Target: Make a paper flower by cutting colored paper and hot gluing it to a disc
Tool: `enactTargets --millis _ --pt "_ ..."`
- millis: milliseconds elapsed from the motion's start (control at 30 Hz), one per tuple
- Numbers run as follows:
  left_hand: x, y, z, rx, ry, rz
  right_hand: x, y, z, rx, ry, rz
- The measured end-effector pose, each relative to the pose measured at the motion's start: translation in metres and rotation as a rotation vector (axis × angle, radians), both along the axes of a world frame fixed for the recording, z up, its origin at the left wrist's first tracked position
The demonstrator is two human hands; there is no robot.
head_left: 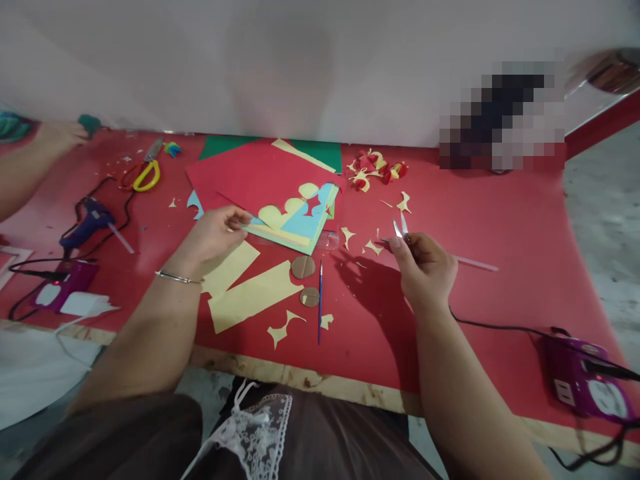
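Note:
My right hand is closed around a small pair of scissors; its blades point away from me and stand slightly apart. My left hand has its fingers curled together at the left corner of a stack of coloured paper, seemingly pinching the edge. Yellow paper with rounded cut-outs lies on that stack, over light blue and green sheets. A large red sheet covers the stack's far part. Small yellow paper scraps lie between the stack and the scissors.
Yellow strips, cardboard discs and a blue paintbrush lie nearer me. At left are a glue gun, yellow-handled scissors and another person's hand. Purple power boxes with cords sit at both sides.

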State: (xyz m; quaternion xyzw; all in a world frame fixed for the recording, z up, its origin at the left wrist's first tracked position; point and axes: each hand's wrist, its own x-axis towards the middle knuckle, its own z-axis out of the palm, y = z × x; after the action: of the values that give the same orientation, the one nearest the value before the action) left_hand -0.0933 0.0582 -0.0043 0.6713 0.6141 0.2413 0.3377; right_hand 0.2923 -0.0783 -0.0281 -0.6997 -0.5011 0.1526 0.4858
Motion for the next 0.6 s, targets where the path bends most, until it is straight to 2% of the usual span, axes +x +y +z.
enactTargets --millis 100,200,333,433,533,600 --pt "-0.013 -0.009 0.014 0.099 0.525 -0.357 0.0 0.0 -0.002 -0.003 -0.008 -0.004" --pt "-0.015 -0.01 0.023 0.104 0.781 -0.511 0.0 0.001 -0.003 -0.007 -0.02 -0.006" --pt "-0.014 -0.005 0.028 0.048 0.847 -0.539 -0.003 0.001 0.002 -0.009 -0.04 0.019" --pt "-0.015 0.002 0.035 0.012 0.908 -0.569 -0.007 0.002 0.007 -0.062 -0.085 0.103" --pt "-0.017 0.004 0.054 0.08 0.97 -0.544 -0.011 0.002 0.011 -0.198 -0.135 0.272" --pt "-0.016 0.001 0.071 0.156 0.843 -0.472 -0.013 0.002 0.011 -0.286 -0.182 0.366"
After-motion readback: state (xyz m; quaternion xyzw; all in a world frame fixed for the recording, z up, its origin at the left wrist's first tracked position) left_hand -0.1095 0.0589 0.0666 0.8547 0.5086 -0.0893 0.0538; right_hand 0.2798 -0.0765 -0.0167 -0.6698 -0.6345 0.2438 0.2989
